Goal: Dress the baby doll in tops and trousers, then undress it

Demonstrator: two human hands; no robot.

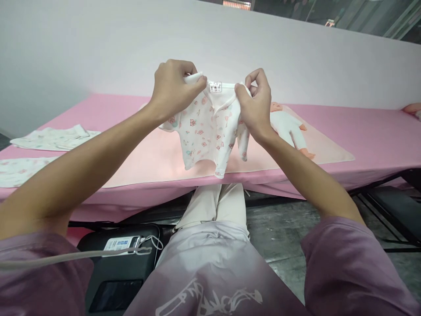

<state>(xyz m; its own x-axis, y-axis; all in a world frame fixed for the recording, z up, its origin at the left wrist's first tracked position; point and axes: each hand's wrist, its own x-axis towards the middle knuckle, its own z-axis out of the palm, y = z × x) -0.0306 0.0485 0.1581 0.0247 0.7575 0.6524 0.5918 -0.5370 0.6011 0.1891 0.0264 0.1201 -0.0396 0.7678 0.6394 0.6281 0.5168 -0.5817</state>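
I hold up a small white baby shirt [205, 131] printed with pink flowers, above the pink table [362, 127]. My left hand [173, 90] is closed on the shirt's left shoulder by the collar. My right hand [255, 103] pinches the right side of the collar. A label shows at the neck between my hands, and the shirt hangs open down its front. A baby doll [289, 127] in white lies on a lighter pink mat [329, 151] just behind my right hand, partly hidden by it.
Folded white printed garments [54, 137] lie at the table's left end, with another piece [18, 170] nearer the edge. A pink object [412, 109] sits at the far right. A dark bag with a phone-like device [121, 243] stands on the floor by my legs.
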